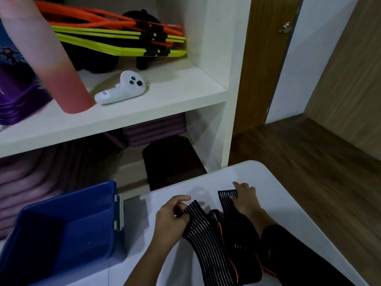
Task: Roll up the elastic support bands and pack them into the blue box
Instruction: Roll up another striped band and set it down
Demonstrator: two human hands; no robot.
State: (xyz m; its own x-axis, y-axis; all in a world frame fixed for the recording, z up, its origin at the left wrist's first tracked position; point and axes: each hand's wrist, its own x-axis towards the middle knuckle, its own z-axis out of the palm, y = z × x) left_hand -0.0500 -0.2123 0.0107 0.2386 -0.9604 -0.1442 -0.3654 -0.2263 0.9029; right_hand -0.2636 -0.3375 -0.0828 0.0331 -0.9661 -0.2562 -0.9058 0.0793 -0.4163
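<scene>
Left band (pixel 204 240) and right band (pixel 225 201) run 6-to-12 o'clock on the desk (pixel 257 174); left hand (pixel 171 217) pinches one far end, right hand (pixel 245 201) presses the other, its grip flat-fingered.

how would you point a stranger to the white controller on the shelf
Start at the white shelf unit. On its upper board, just right of the tall pink bottle, lies the controller: the only white thing there, with three dark buttons and blue handwriting.
</scene>
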